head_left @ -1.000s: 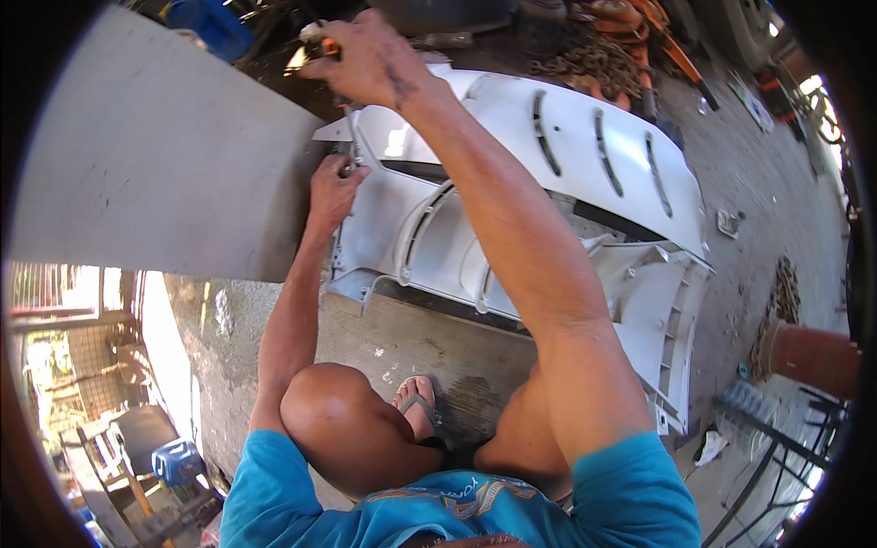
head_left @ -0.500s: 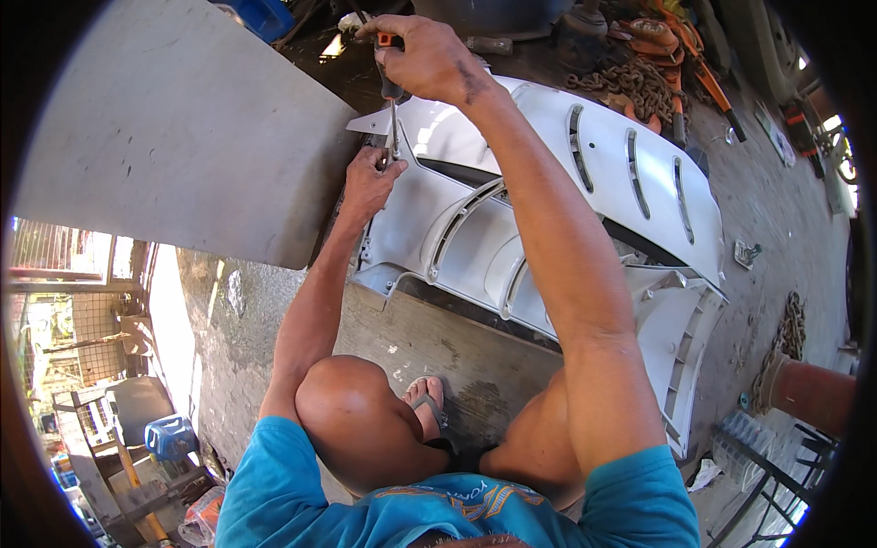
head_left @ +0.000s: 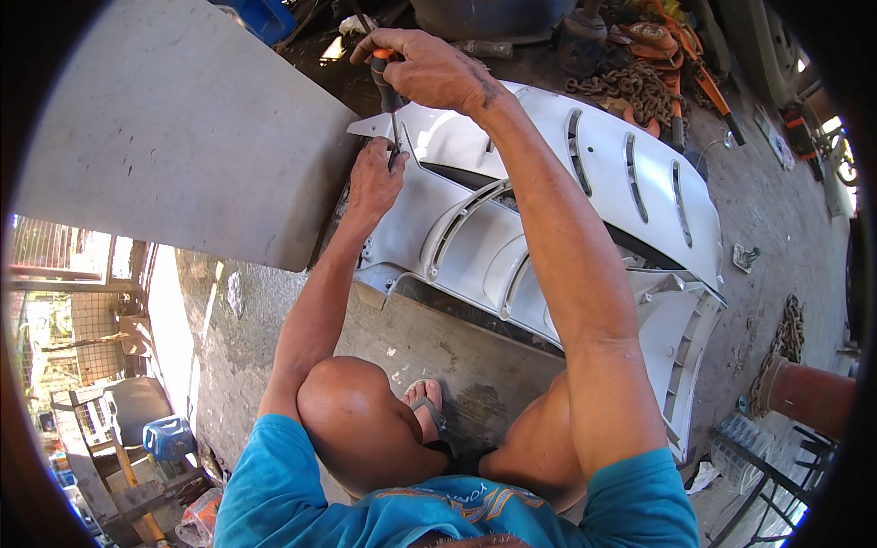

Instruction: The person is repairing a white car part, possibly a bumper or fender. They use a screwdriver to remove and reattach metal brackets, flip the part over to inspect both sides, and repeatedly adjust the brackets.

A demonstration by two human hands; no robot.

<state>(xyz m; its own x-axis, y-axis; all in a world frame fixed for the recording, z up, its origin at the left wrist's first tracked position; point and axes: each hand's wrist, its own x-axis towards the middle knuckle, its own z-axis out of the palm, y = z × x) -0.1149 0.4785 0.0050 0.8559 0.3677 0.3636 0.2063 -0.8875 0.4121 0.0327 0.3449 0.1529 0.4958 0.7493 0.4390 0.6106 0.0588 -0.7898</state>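
My right hand [head_left: 429,68] is closed around the black and orange handle of a screwdriver [head_left: 387,89]. The shaft slants down to the far left corner of a white slotted plastic panel [head_left: 393,196]. Down by the tip is my left hand [head_left: 376,178], thumb and fingers pinched together beside the shaft, at the panel's corner. Whatever lies between those fingers is hidden, and so is the very tip. A second white panel [head_left: 539,110] with long curved slots lies behind the first.
A large grey board [head_left: 183,128] stands close on the left. Rusty chain [head_left: 639,91] and orange-handled tools lie at the far right. A red-brown cylinder [head_left: 808,397] and a clear plastic crate [head_left: 742,452] are at the right, a blue jug [head_left: 171,438] at the lower left.
My right hand has turned a little on the screwdriver handle and dropped slightly with it. The left fingers have shifted slightly upward at the tip. The panels lie as before.
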